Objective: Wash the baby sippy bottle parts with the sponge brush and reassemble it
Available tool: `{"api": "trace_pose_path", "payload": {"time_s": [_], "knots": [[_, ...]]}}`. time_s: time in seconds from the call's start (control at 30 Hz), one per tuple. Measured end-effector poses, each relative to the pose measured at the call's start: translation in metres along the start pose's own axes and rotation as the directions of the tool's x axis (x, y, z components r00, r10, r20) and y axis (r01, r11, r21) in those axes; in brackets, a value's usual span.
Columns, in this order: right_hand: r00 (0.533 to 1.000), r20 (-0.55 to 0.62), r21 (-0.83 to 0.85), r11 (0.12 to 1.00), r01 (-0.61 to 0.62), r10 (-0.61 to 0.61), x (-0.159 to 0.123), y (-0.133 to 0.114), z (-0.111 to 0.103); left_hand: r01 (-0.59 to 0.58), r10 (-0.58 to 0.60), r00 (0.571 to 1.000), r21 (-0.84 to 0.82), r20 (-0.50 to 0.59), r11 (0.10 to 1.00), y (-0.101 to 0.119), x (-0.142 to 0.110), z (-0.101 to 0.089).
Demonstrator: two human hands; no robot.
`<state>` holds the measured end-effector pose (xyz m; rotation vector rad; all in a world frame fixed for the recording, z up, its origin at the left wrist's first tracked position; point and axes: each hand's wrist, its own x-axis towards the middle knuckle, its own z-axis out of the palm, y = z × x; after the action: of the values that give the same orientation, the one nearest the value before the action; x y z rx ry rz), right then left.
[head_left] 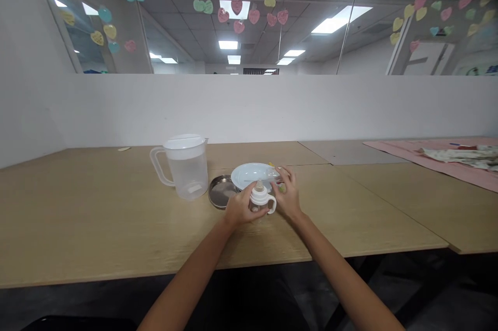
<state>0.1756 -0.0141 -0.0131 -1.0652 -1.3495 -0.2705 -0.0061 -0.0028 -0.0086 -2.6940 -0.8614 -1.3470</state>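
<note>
My left hand is wrapped round a small baby bottle, upright, with a white collar, a side handle and a bare teat on top. Between the thumb and fingers of my right hand is a clear dome-shaped cap, held just above and to the right of the teat, apart from it. Behind the bottle sits a white dish, partly covered by my hands. A round metal tray lies left of the dish, its right side hidden. Small yellow and green bits show near my right fingers, too small to name.
A clear plastic pitcher with a white lid stands left of the metal tray on the wooden table. Far right, a pink cloth carries folded patterned fabric. The white wall rises behind the table.
</note>
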Motion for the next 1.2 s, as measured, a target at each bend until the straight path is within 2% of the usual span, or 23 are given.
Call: {"api": "trace_pose_path", "payload": {"time_s": [0.17, 0.43, 0.6, 0.73, 0.9, 1.1, 1.2], "knots": [[0.982, 0.171, 0.064, 0.994, -0.09, 0.078, -0.005, 0.006, 0.001, 0.022, -0.022, 1.0, 0.033, 0.001, 0.999, -0.002, 0.002, -0.002], [0.957, 0.281, 0.162, 0.979, -0.127, 0.078, -0.007, 0.013, 0.005, 0.038, -0.038, 0.999, 0.011, -0.009, 0.999, -0.003, 0.002, 0.0], [0.949, 0.31, 0.15, 0.983, -0.107, 0.056, -0.006, 0.013, 0.007, 0.05, -0.05, 0.999, -0.003, -0.002, 0.999, -0.001, 0.002, -0.002], [0.937, 0.34, 0.139, 0.981, -0.139, 0.084, -0.004, 0.015, 0.007, 0.036, -0.036, 0.999, -0.008, -0.008, 0.999, -0.001, 0.003, -0.001], [0.903, 0.428, 0.104, 0.991, -0.089, 0.036, -0.006, 0.016, 0.005, 0.049, -0.049, 0.999, -0.006, -0.007, 0.999, -0.001, 0.001, -0.001], [0.948, 0.302, 0.119, 0.983, -0.136, 0.095, -0.01, 0.011, 0.002, 0.076, -0.076, 0.997, 0.002, -0.011, 0.997, 0.004, 0.002, -0.003], [0.965, 0.256, 0.167, 0.98, -0.111, 0.066, -0.011, 0.002, -0.001, 0.086, -0.086, 0.996, -0.003, -0.031, 0.996, 0.007, 0.002, -0.001]]}}
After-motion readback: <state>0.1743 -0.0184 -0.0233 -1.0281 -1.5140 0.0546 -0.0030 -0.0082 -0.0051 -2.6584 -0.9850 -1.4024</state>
